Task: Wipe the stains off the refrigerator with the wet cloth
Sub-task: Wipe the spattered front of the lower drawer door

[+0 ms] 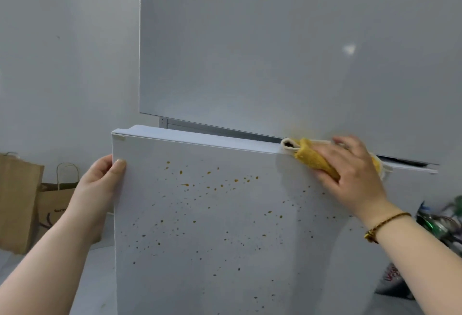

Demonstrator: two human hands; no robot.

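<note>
Below and left of the right hand's fingers, open lower door face, speckled with stains, unobstructed across to the left hand's thumb on the far edge. Above the fingertips, bare upper door. Beside the left hand, paper bags; beneath the right wrist, blurred clutter.

Cloth: far part hidden under the right hand.
Fridge top door: cut off at 12 and 3 o'clock.
Clutter at 4 o'clock: blurred, unidentifiable.
Paper bag: cropped at 9 o'clock.
</note>
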